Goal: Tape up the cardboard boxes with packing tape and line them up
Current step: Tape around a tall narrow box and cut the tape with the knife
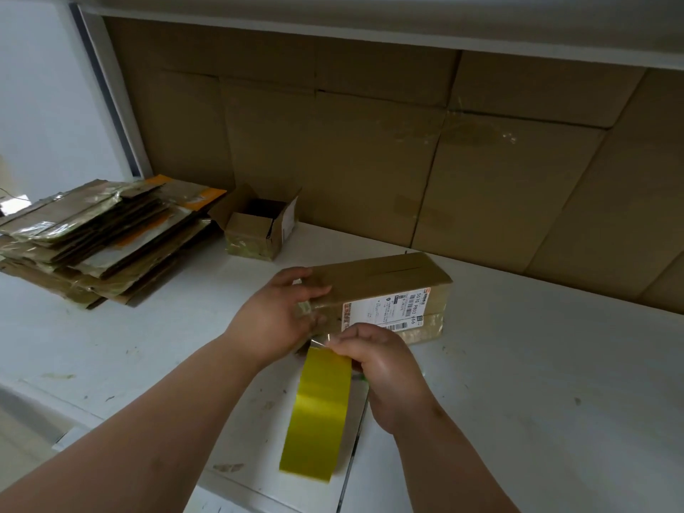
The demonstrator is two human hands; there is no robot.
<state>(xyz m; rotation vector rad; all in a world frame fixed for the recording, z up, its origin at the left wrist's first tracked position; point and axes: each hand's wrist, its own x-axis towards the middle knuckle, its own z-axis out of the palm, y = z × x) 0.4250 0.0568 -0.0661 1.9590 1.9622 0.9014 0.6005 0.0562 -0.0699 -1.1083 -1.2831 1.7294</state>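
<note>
White desk point(518, 364), scuffed and marked, backed by a wall of large brown cartons point(370, 161) under a white shelf edge. Head view: a closed long cardboard box point(374, 281) lies on the desk at centre, a printed shipping label point(385, 309) on its near side. Left hand point(275, 316) grips the box's left end, fingers curled over the top edge and thumb on the end face. Right hand point(385, 364) holds a yellow roll of packing tape point(320, 412) just in front of the box, fingers pinched together on the tape's free end near the box's lower left corner. Behind and to the left, a small open box point(259, 227) stands with flaps up. Far left, a stack of flattened cardboard point(96, 238) lies on the desk.
</note>
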